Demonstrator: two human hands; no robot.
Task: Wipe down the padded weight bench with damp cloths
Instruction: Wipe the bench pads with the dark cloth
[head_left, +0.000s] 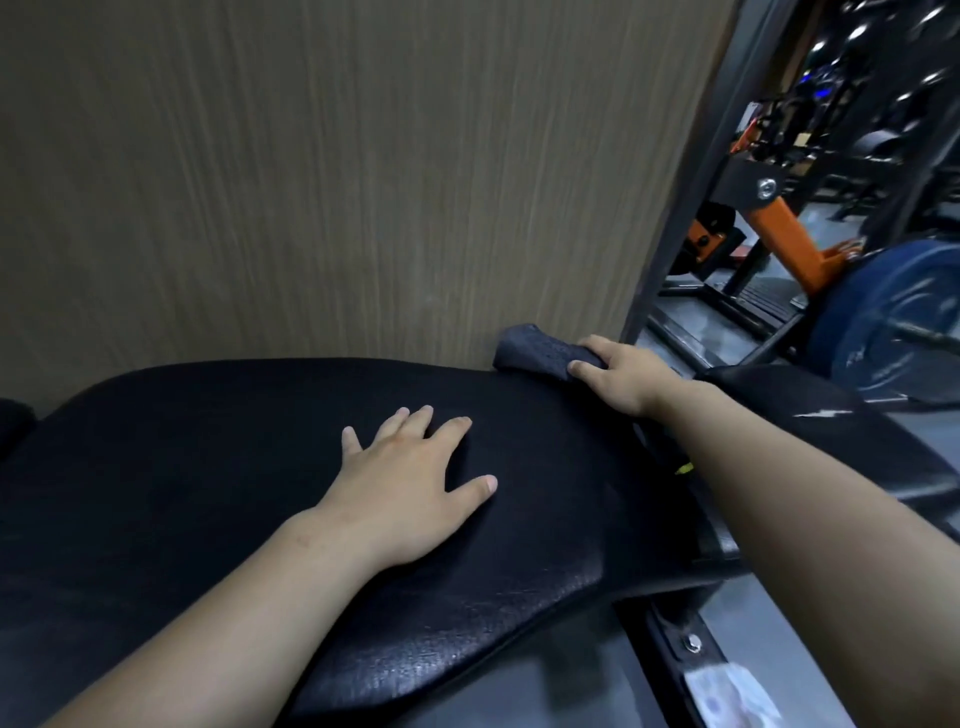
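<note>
— At the far edge of the weight bench (208, 467), by the wall panel (311, 182), what is the right grip (623, 376) doing?
— It is clenched on a dark grey cloth (535, 348). The fingers lie over the top of it and the thumb sits against its near edge. The cloth is pressed onto the black pad close to the panel.
— Is the cloth spread flat?
— No, it is bunched, with a fold standing up at its left end, beyond the fingertips.
— And the left grip (410, 488)?
— Released. The palm lies flat on the middle of the pad, fingers straight and spread, thumb out toward the right. It holds nothing and is well apart from the cloth.
— What does the pad look like?
— Black and textured, with a faint sheen along its near right edge, where it curves down.
— What lies to the right of it?
— A second black pad (810, 415) sits just beside the first, under the right forearm, with a narrow gap between the two. Below is a dark metal frame (675, 670) with a bolt (693, 643) and a pale label (732, 696), too blurred to read.
— Farther out?
— A grey floor (691, 338), a blue weight plate (893, 312) and an orange machine frame (784, 239), all blurred.
</note>
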